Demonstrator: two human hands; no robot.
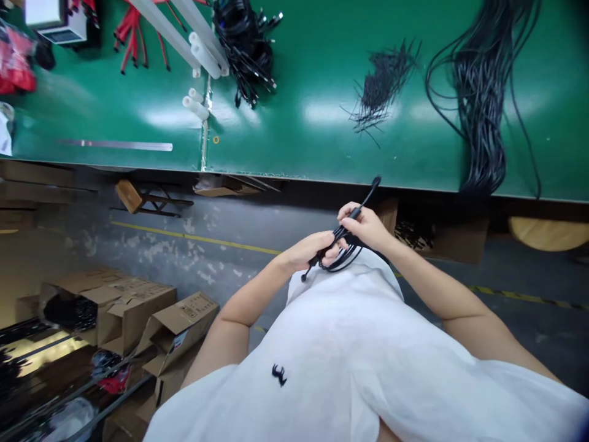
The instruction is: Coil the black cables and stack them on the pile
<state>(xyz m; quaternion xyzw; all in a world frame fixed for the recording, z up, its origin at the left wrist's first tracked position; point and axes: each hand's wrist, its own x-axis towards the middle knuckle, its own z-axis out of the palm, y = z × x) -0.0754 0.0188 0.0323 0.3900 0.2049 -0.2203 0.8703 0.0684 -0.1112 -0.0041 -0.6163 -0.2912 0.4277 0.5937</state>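
Observation:
A coiled black cable is held between my two hands, just off the front edge of the green table. My left hand is closed around the bundled strands, and a short connector end sticks out below it. My right hand pinches the upper part of the same bundle by a thicker black piece. From there one cable end with a plug points up toward the table edge. The fingers partly hide the middle of the coil.
On the green table lie a pile of thin black ties, a long bundle of black cables, another cable bunch and a steel ruler. Cardboard boxes stand on the left; a wooden stool is at right.

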